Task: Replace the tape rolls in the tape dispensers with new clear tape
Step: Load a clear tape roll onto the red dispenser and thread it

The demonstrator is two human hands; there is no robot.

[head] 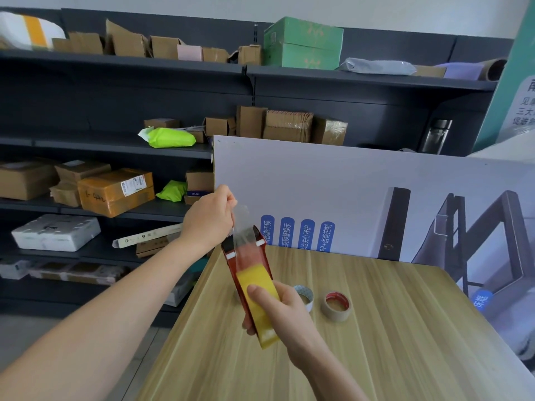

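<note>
- Two hands, both busy: the right hand [278, 308], nearest me, has its fingers wrapped round the yellow handle of the tape dispenser [249, 261], with the thumb lying along the top of that handle.
- One dispenser is in sight, with a red frame, held tilted above the near-left corner of the desk [376, 342].
- Above the dispenser's far end, the left hand [208, 218] pinches the free end of a clear tape strip [241, 224]. The strip runs taut down to the dispenser's head.
- Two loose tape rolls lie flat on the desk just right of the dispenser: a white-cored roll [305, 296], partly hidden behind the right hand, and beside it a red-cored roll [335, 306] of tan tape.
- Whatever roll sits inside the dispenser is hard to make out through the strip and frame.
- Behind the dispenser a printed poster board [347, 183] stands on edge at the desk's far side, its right end cut off.
- Left of and beyond the dispenser, dark shelves [86, 146] hold many cardboard boxes, two lime-green bags [170, 138], and two stacked green boxes [302, 43] on the top shelf.
- One metal flask [436, 136] stands far right of the dispenser, behind the board.
</note>
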